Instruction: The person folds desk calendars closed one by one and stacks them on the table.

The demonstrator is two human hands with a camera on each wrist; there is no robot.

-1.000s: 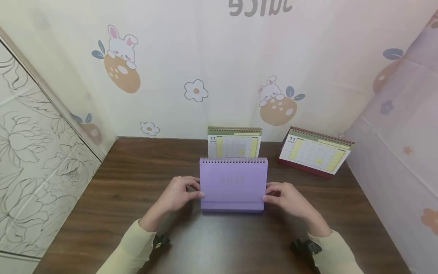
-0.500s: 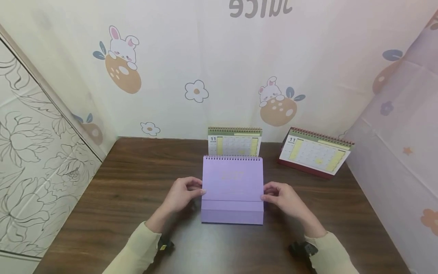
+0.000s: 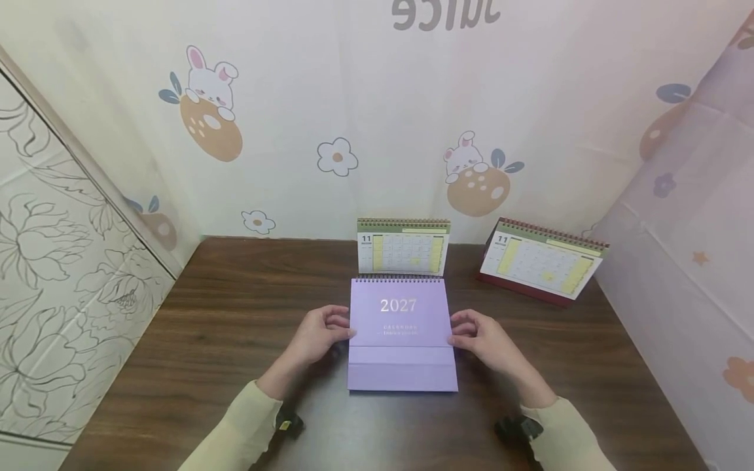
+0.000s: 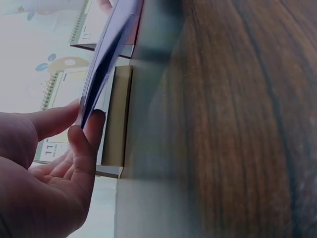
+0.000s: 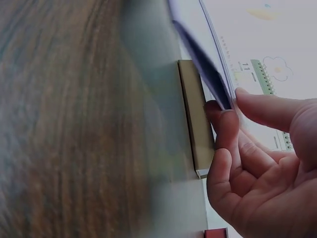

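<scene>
A purple spiral-bound desk calendar [image 3: 402,356] with "2027" in gold on its cover is at the middle of the table, its cover leaning back. My left hand [image 3: 320,332] pinches its left edge between thumb and fingers. The opposite edge is pinched by my right hand [image 3: 484,337]. In the left wrist view the calendar [image 4: 109,49] shows edge-on, with the left thumb on one face and fingers on the other. The right wrist view has the calendar's corner [image 5: 210,74] between the right thumb and fingers, with a dark gap along its folded boards.
Directly behind stands a green-topped desk calendar [image 3: 406,252] showing "11". A similar calendar with a red base [image 3: 542,265] stands angled at the back right. The brown wooden table [image 3: 235,288] meets a curtain [image 3: 283,98] printed with rabbits at its far edge.
The purple calendar has tilted back and its lower edge has come nearer, so the gold lettering now reads clearly. Both hands have kept their hold with little movement.
</scene>
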